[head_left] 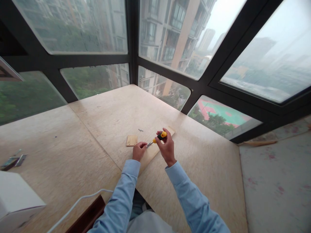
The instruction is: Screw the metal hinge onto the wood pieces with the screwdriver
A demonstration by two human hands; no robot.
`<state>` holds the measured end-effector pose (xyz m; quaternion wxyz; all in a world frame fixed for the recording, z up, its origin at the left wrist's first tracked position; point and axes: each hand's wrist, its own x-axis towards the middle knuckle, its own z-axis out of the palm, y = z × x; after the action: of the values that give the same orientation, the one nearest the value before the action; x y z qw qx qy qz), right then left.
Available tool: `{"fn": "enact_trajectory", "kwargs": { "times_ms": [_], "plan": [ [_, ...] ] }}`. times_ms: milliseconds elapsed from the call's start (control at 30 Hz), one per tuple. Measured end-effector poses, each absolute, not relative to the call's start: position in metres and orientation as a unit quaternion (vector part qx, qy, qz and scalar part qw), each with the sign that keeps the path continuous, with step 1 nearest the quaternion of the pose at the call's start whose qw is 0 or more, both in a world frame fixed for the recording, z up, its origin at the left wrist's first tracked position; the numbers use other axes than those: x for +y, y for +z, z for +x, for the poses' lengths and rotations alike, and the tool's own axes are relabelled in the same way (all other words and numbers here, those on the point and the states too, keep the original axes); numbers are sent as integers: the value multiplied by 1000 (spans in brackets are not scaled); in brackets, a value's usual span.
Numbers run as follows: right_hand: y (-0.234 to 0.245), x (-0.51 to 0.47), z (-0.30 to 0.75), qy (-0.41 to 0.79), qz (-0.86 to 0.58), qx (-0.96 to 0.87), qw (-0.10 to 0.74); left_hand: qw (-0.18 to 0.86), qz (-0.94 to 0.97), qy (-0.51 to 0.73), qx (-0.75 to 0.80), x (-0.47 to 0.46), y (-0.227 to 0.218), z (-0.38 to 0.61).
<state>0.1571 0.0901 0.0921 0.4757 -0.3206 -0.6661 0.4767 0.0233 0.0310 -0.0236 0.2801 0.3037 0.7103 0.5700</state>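
My right hand (pixel 167 149) is closed around the black-and-yellow handle of a screwdriver (pixel 161 136), which slants down to the left. Its metal shaft ends right beside the fingertips of my left hand (pixel 139 151). Those fingers are pinched together at the tip; whatever they hold is too small to make out. Under both hands lies a long, pale wooden board (pixel 152 155), set diagonally on the stone-patterned surface. A small square wooden piece (pixel 132 140) with holes near its lower edge lies just left of the board. Beyond it rest a few loose screws (pixel 141 130).
Dark-framed windows (pixel 132 42) border the counter (pixel 199 168) at the back. At the left are a white box (pixel 17 197), some small metal-looking items (pixel 14 161) and a white cable (pixel 80 199). A dark brown edge (pixel 89 215) shows beside my left sleeve.
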Motion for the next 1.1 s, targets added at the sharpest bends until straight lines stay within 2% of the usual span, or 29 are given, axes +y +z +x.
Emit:
{"fn": "enact_trajectory", "kwargs": {
  "times_ms": [133, 267, 333, 467, 633, 867, 1100],
  "plan": [
    [91, 91, 156, 487, -271, -686, 467, 270, 302, 569, 716, 31, -23, 24],
    [91, 90, 154, 387, -350, -713, 468, 264, 309, 573, 712, 31, -23, 25],
    [90, 90, 155, 377, -371, -708, 468, 265, 309, 574, 710, 31, -23, 25],
    [88, 90, 158, 438, -361, -682, 461, 267, 307, 570, 714, 31, -22, 24],
    [89, 91, 158, 485, -274, -691, 461, 266, 304, 568, 717, 31, -22, 25],
    [93, 91, 155, 374, -373, -702, 478, 268, 306, 573, 711, 32, -25, 24],
    [94, 92, 155, 492, -296, -672, 467, 263, 308, 565, 719, 31, -23, 25]
  ]
}}
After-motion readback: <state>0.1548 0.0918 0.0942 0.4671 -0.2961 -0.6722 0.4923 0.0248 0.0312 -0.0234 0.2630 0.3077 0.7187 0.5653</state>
